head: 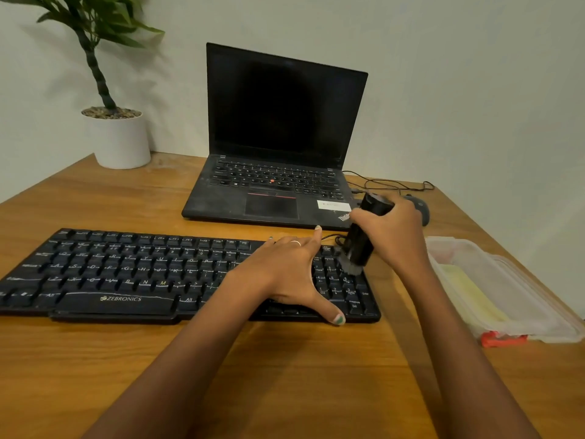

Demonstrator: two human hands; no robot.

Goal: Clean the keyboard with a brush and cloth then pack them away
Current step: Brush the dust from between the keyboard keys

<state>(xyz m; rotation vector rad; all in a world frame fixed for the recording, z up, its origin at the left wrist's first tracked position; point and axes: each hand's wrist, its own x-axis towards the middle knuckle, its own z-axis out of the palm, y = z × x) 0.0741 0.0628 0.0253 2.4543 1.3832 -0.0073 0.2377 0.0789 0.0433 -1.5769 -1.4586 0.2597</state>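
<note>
Left hand [286, 267] flat, fingers spread, on keyboard [126, 270]; right hand [394, 231] grips brush [364, 239].

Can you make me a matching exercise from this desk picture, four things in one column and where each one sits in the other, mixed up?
Things:
1. brush
2. potted plant
3. plastic container
4. laptop

Places:
A. far left corner of the desk
B. right edge of the desk
C. behind the keyboard
D. in the right hand, over the number pad

Pairs: 1-D, 2-A, 3-B, 4-C
</note>
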